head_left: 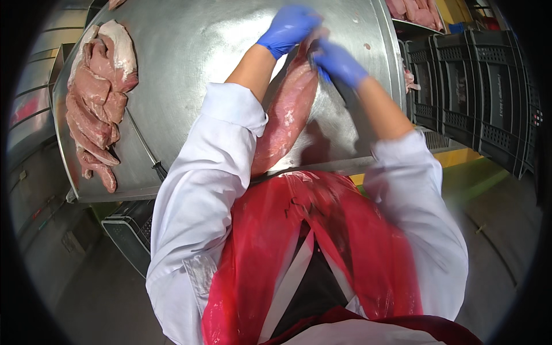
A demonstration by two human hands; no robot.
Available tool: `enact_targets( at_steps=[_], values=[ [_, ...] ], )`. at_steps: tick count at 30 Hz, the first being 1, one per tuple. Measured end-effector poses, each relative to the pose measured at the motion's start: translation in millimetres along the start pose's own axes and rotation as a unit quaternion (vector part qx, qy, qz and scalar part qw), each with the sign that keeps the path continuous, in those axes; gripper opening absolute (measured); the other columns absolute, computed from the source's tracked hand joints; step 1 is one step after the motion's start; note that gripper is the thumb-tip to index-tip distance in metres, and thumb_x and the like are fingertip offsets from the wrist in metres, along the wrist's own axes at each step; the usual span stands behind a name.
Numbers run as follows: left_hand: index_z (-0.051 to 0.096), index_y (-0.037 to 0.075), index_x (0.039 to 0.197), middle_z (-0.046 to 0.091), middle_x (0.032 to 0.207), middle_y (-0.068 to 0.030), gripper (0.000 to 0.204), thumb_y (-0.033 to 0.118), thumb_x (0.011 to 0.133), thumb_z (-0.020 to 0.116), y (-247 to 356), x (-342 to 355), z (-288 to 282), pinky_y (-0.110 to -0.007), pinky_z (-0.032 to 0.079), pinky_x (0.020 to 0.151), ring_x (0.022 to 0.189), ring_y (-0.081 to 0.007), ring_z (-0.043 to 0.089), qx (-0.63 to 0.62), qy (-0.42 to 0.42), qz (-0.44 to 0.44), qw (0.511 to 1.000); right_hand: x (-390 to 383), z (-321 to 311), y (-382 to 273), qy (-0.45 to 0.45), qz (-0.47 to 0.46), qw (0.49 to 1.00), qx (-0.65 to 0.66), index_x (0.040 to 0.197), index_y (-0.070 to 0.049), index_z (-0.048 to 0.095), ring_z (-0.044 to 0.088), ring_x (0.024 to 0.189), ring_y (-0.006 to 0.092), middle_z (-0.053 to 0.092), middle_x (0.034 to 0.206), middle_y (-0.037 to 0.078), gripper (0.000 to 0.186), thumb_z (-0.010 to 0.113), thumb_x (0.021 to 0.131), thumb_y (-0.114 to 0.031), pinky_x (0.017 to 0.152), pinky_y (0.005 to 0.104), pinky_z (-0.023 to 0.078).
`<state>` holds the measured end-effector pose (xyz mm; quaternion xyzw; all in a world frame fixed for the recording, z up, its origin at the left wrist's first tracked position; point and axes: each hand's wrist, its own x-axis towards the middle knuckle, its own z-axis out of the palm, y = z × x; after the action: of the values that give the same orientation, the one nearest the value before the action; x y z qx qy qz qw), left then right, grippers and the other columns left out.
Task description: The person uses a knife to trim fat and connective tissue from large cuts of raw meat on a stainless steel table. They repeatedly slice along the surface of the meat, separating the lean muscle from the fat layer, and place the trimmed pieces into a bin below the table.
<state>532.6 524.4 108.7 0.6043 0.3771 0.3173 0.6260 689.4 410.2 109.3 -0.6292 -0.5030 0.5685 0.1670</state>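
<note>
A long pink piece of raw meat lies lengthwise on the metal table, its near end by the table's front edge. My left hand, in a blue glove, is closed on the far end of the meat. Just right of it is my blue-gloved right hand, smeared by motion and closed beside the meat's upper right edge. A dark narrow tool, which looks like a knife, shows at this hand, but blur hides most of its shape.
Several meat pieces lie heaped at the table's left. Beside them rests a thin metal rod with a black handle. Dark plastic crates stand on the right, with more meat behind. Another crate is below the table, left.
</note>
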Motion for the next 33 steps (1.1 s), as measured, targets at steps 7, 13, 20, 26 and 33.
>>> enact_targets(
  at_steps=[7, 13, 20, 26, 33],
  values=[
    [0.069, 0.000, 0.091, 0.065, 0.082, -0.0040, 0.015, 0.015, 0.088, 0.071, 47.4, -90.9, -23.3, -0.027, 0.049, 0.066, 0.071, -0.0129, 0.060, -0.145, 0.049, -0.005, 0.988, -121.6, 37.4, 10.2, -0.107, 0.041, 0.993, 0.040, 0.163, -0.028, 0.022, 0.057, 0.060, 0.0130, 0.063, 0.080, 0.008, 0.077, 0.053, 0.096, -0.007, 0.059, 0.0325, 0.052],
    [0.062, -0.005, 0.111, 0.066, 0.106, -0.0111, 0.026, 0.011, 0.091, 0.066, 101.7, -277.7, -64.8, -0.029, 0.053, 0.089, 0.098, -0.0191, 0.065, -0.236, 0.229, 0.101, 0.939, -86.6, 79.1, 1.6, -0.222, -0.074, 0.963, -0.133, 0.163, -0.028, 0.021, 0.058, 0.061, 0.0138, 0.066, 0.086, 0.010, 0.076, 0.056, 0.097, -0.017, 0.057, 0.0307, 0.052],
    [0.061, -0.004, 0.115, 0.066, 0.108, -0.0110, 0.026, 0.007, 0.093, 0.065, 123.0, -554.4, -118.0, -0.031, 0.055, 0.090, 0.100, -0.0194, 0.067, -0.105, 0.520, 0.107, 0.841, -136.6, 49.6, 75.3, -0.126, -0.061, 0.989, 0.043, 0.163, -0.019, 0.024, 0.055, 0.063, 0.0068, 0.066, 0.107, 0.006, 0.076, 0.049, 0.094, 0.003, 0.049, 0.0219, 0.044],
    [0.068, 0.001, 0.098, 0.065, 0.079, -0.0175, 0.036, 0.034, 0.085, 0.074, -78.2, -763.0, -86.9, -0.043, 0.052, 0.070, 0.075, -0.0367, 0.064, 0.497, 0.477, -0.478, 0.545, -144.7, 20.6, 88.2, -0.124, -0.044, 0.989, 0.069, 0.164, -0.020, 0.019, 0.050, 0.058, 0.0071, 0.064, 0.100, 0.005, 0.080, 0.044, 0.093, 0.006, 0.046, 0.0213, 0.040],
    [0.054, -0.001, 0.137, 0.054, 0.139, -0.0275, 0.077, 0.040, 0.075, 0.075, -80.4, -349.9, 64.8, -0.050, 0.035, 0.115, 0.135, -0.0435, 0.046, 0.572, 0.193, -0.139, 0.785, -164.8, 19.8, 82.0, -0.047, -0.041, 0.996, 0.071, 0.164, -0.017, 0.019, 0.049, 0.058, 0.0069, 0.060, 0.091, 0.001, 0.075, 0.044, 0.096, 0.003, 0.048, 0.0202, 0.040]
  ],
)
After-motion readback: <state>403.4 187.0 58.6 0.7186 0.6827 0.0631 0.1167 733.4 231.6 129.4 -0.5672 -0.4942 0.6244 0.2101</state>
